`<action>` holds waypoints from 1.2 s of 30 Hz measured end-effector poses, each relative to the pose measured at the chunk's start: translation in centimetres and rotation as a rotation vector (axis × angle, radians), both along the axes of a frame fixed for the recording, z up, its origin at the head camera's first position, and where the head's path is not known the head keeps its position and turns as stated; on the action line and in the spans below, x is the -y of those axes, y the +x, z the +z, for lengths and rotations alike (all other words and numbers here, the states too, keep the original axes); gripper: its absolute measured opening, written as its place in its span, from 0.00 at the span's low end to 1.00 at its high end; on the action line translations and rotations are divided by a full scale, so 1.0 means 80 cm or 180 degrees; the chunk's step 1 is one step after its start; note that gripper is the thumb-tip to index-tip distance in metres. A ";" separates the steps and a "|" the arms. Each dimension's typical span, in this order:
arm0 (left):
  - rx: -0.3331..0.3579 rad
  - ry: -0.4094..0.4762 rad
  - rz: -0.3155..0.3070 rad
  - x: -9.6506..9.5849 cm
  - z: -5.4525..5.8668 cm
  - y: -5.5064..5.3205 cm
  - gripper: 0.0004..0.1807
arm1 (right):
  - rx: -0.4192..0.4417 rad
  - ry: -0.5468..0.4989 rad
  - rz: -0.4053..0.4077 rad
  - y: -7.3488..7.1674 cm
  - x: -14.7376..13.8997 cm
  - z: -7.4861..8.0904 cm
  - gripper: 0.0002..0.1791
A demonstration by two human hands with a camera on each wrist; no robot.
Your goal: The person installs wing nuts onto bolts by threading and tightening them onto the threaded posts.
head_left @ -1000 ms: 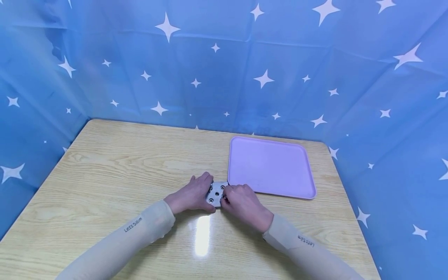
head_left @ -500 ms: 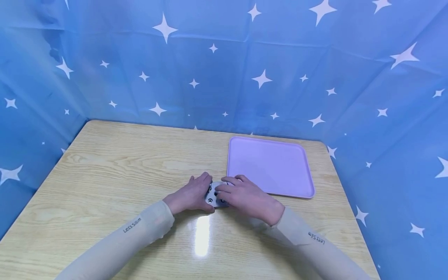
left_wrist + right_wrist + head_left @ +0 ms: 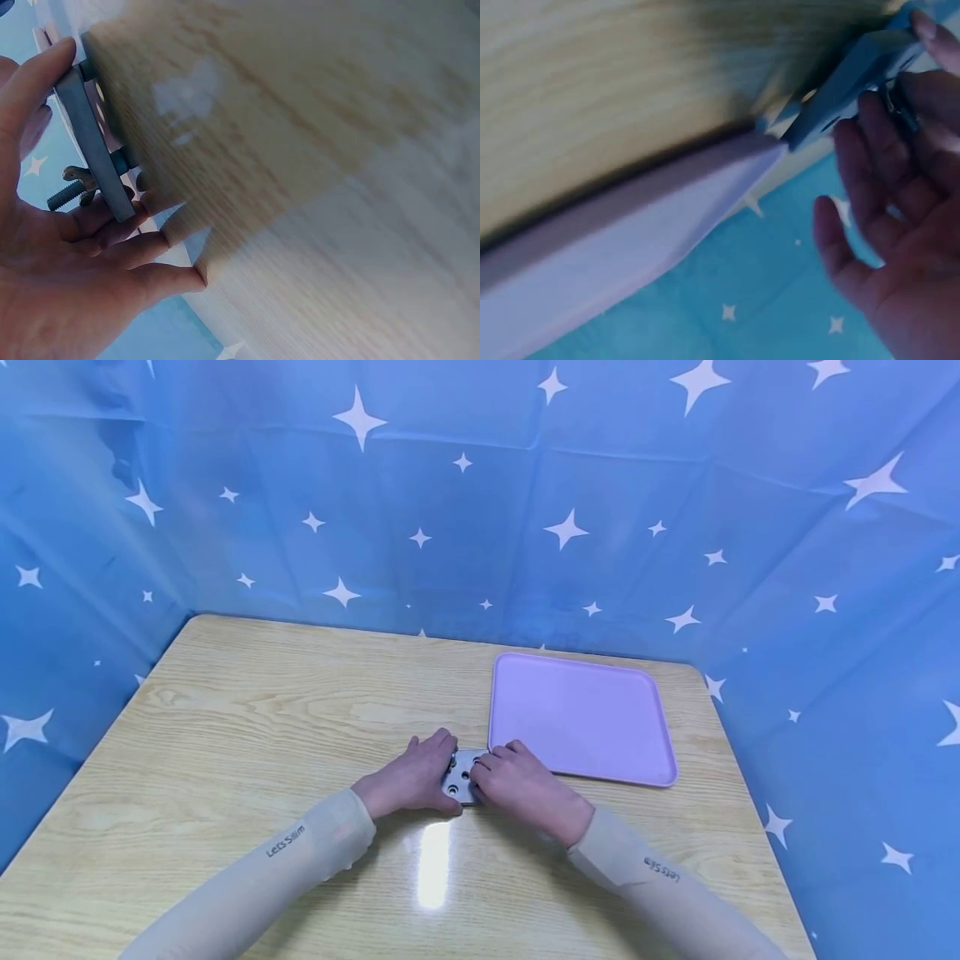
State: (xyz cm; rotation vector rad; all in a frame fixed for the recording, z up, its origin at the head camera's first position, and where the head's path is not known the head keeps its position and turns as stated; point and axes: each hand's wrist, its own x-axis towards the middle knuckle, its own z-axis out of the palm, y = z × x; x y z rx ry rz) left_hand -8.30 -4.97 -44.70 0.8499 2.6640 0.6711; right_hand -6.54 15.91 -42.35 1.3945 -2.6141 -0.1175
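A thick grey metal plate (image 3: 461,777) with several holes lies between my hands, raised slightly off the wooden table on bolt heads beneath it. My left hand (image 3: 411,779) grips its left end, thumb on the near edge and fingers on the far edge. Beside the left fingers, a wing nut (image 3: 80,178) sits on a threaded bolt (image 3: 65,196) that sticks up through the plate. Over the plate's right end, my right hand (image 3: 521,787) pinches a small shiny metal piece (image 3: 900,109) that looks like another wing nut, mostly hidden by the fingers.
A purple tray (image 3: 581,718) lies at the back right of the table (image 3: 300,710), its near left corner close to the plate and right hand. A blue curtain (image 3: 480,527) with white stars hangs behind and along both sides.
Half a second ago my right fingers were spread over the plate; they have drawn together again at its right end. My left hand and the plate have stayed put.
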 end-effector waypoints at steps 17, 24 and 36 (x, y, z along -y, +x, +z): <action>-0.0039 -0.0015 -0.0005 -0.001 -0.003 0.002 0.44 | 0.0597 -0.0427 -0.0763 0.014 0.004 0.003 0.12; -0.0020 0.0023 -0.0006 -0.001 -0.002 0.001 0.43 | 0.0351 0.0153 0.0330 -0.004 -0.019 0.026 0.19; -0.0022 0.0029 0.0003 -0.002 -0.001 0.001 0.44 | -0.0011 0.0183 0.0414 -0.004 -0.014 0.012 0.04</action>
